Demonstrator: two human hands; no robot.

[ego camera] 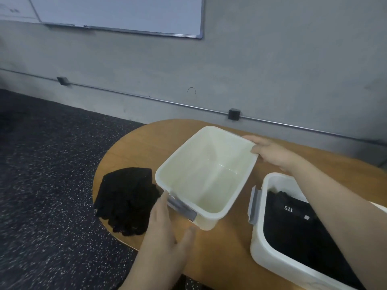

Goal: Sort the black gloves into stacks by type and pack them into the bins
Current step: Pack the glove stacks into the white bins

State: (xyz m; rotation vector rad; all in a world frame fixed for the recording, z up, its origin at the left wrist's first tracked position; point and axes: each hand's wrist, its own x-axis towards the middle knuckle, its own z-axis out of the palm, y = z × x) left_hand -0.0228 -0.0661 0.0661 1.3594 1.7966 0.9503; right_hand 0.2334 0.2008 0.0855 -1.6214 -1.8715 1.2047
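The left hand (165, 231) lies flat, fingers straight and together, their tips touching the near left wall of the empty bin (206, 174) at its grey latch (181, 207); the thumb sticks out to the right, apart from the bin, over the bare wood of the table (222, 254). These fingers grasp nothing; they only press against the plastic. The right hand (270, 153) reaches across to the bin's far right corner, where its fingers curl over the rim and its thumb lies along the edge, so that it grips the rim. The bin sits tilted between the two hands, its mouth turned toward the camera; whether its base rests on the table I cannot tell. Just left of the left fingertips, close beside the bin's near corner, lies a stack of knit gloves (127, 199), dark and loosely piled at the table's rounded end, partly overhanging the edge above the speckled floor (46, 185). Under the right forearm, to the right of the left thumb, stands the second bin (259, 243), with a grey latch on its left side; inside it lie black gloves (297, 231) bearing a small white "5.11" mark. Beyond the right fingers runs a grey wall (272, 70) with a conduit and a whiteboard (117, 13).
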